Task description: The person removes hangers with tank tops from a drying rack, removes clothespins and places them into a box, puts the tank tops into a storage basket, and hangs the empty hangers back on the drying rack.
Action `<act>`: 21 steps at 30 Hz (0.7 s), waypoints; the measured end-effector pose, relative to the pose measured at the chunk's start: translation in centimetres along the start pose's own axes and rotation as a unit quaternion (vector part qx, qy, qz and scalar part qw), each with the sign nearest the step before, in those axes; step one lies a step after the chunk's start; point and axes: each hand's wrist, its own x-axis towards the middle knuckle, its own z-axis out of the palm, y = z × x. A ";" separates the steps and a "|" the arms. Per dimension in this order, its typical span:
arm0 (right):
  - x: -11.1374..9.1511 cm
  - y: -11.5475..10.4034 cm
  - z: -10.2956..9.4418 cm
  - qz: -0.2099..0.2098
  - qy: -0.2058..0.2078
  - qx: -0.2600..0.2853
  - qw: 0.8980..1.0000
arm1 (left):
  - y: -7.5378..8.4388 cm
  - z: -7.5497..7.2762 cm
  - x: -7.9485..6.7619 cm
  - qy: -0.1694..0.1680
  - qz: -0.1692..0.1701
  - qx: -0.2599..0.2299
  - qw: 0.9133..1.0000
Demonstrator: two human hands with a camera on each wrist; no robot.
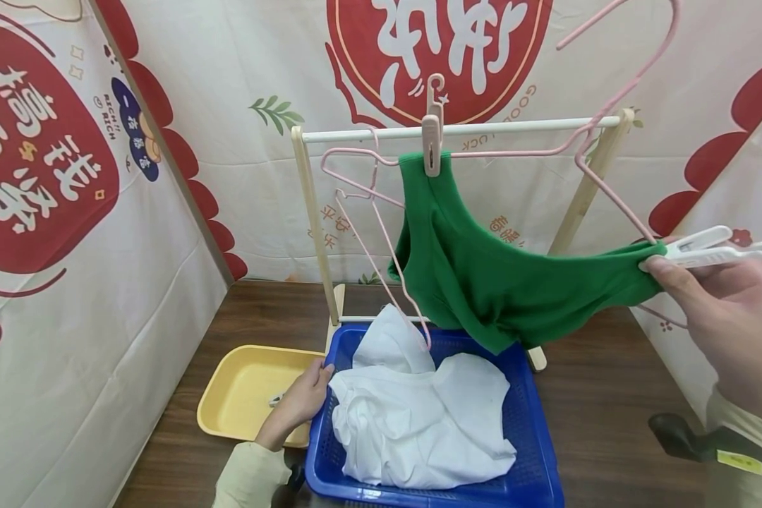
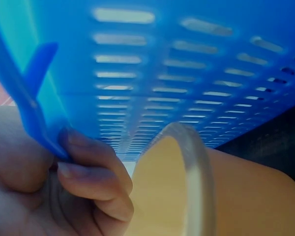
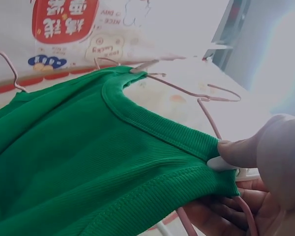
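A green tank top (image 1: 482, 275) hangs from a pink hanger (image 1: 514, 152), with a pink clothespin (image 1: 432, 141) clamped on one shoulder strap. At the other strap, near the low right end of the hanger, my right hand (image 1: 730, 310) pinches the fabric between thumb and fingers. A white clothespin (image 1: 711, 248) sits on that strap, its handles pointing right over the hand; in the right wrist view its tip (image 3: 220, 164) lies under the thumb. My left hand (image 1: 301, 395) grips the left rim of a blue basket (image 1: 533, 423), fingers curled round the edge (image 2: 54, 145).
White garments (image 1: 425, 423) lie in the basket. A yellow tray (image 1: 248, 353) holding a small clip stands at left, partly behind my left hand. Behind is a drying rack with a white bar (image 1: 508, 128); another pink hanger (image 1: 381, 233) hangs from it. Printed cloth (image 1: 254, 49) encloses the table.
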 end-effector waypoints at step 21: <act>-1.2 -0.9 0.1 0.030 0.003 -0.211 0.977 | 0.1 0.0 0.1 0.002 0.002 0.009 1.000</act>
